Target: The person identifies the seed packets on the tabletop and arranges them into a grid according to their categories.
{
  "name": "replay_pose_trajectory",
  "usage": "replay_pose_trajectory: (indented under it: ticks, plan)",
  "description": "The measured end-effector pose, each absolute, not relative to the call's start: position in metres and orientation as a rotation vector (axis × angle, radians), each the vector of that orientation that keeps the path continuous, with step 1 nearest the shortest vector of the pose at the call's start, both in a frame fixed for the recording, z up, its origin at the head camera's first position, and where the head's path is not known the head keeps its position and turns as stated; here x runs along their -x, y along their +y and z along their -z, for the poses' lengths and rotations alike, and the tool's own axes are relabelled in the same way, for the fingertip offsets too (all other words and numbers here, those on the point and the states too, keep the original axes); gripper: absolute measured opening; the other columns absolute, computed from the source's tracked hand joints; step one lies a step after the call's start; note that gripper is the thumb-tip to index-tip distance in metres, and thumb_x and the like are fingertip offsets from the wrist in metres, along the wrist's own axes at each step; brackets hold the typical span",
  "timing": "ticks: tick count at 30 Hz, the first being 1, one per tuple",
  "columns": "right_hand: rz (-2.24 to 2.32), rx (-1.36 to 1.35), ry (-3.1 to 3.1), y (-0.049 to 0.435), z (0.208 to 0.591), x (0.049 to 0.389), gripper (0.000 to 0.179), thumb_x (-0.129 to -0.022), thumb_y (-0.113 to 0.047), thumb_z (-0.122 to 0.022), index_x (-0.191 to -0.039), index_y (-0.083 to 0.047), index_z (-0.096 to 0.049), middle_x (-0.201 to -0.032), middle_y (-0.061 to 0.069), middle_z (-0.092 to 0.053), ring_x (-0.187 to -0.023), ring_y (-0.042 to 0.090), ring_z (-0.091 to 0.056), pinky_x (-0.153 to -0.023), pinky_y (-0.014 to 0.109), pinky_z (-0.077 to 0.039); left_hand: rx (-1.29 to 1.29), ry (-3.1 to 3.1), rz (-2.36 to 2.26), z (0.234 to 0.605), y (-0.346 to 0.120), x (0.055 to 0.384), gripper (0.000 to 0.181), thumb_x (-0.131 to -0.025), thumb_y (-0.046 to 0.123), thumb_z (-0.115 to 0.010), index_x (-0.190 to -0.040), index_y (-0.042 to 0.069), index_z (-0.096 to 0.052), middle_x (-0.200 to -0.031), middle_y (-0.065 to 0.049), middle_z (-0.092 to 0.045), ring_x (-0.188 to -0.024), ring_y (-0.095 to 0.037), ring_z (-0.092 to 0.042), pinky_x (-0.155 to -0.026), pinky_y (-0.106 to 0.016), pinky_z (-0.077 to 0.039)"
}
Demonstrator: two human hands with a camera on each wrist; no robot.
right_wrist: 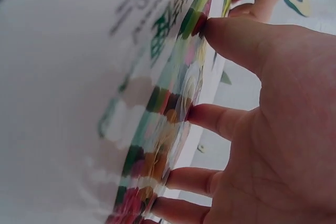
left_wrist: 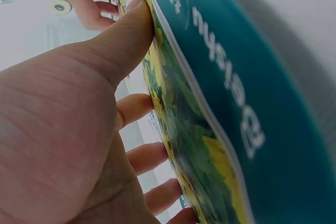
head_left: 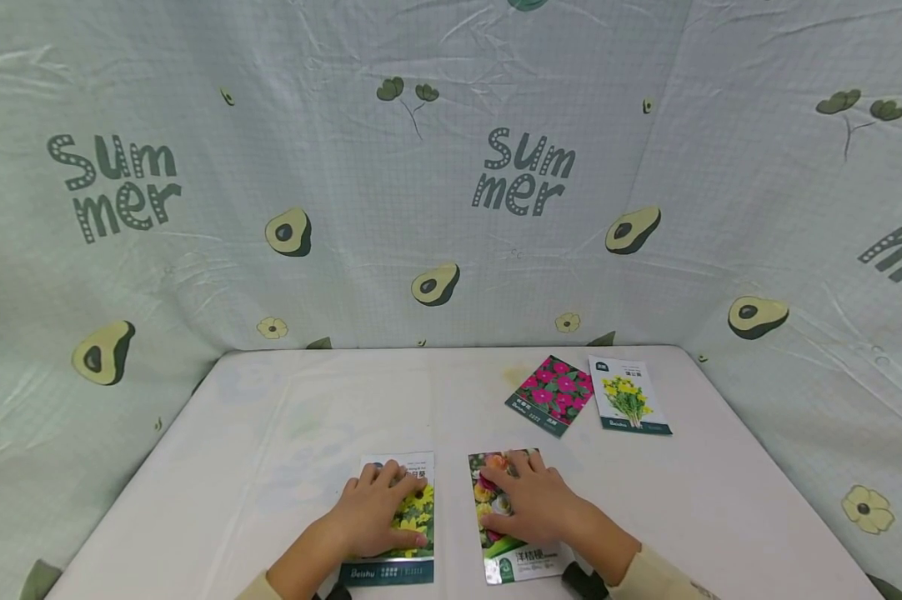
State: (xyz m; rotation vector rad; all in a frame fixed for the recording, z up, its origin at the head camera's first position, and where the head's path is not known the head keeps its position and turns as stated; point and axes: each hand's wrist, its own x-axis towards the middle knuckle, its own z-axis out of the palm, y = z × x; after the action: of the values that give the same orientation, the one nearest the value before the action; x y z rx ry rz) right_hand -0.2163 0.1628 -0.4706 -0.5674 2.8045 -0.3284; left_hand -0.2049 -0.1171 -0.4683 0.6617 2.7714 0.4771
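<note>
Pressing on two flower-seed packets at once, both hands lie with fingers spread wide, curled round nothing. The left hand (head_left: 376,518) rests on the yellow-flower packet (head_left: 421,515), thumb and fingertips touching its front, its dark green band at six o'clock. At its three o'clock, the right hand (head_left: 537,504) spreads likewise over the mixed-flower packet (head_left: 496,502), whose white label panel sits at six o'clock, nearest the person. A narrow strip of the white worktop (head_left: 293,450) shows between these two packets.

Farther out, at about half past twelve from the right hand, lies the pink-flower packet (head_left: 552,393), turned askew. The white packet with a yellow bouquet (head_left: 627,396) lies just beside it, at about half past one from that hand; whether their edges touch cannot be told. A printed sheet (head_left: 346,183) hangs behind, beyond the worktop's twelve o'clock edge.

The step in hand seems to be placing or straightening the near pair, while the far pair lies untouched. Sliding either near packet would call for light, even pressure from flat fingers; picking it up would call for a pinch at an edge.
</note>
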Motion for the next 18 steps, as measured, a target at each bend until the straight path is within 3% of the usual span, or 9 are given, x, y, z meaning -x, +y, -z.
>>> replay_pose_trajectory:
  ticks: [18]
  plan:
    - [0.296, 0.499, 2.785, 0.150, 0.459, 0.214, 0.070, -0.091, -0.061, -0.068, -0.150, -0.026, -0.052, -0.157, 0.017, -0.039, -0.146, 0.048, -0.033, -0.113, 0.068, -0.033, -0.640, 2.764, -0.471, 0.467, -0.116, 0.204, 0.074, -0.083, 0.058, -0.078, -0.146, 0.024, -0.056, -0.134, -0.006, -0.048, -0.115, -0.031, -0.042, -0.088, -0.054, -0.038]
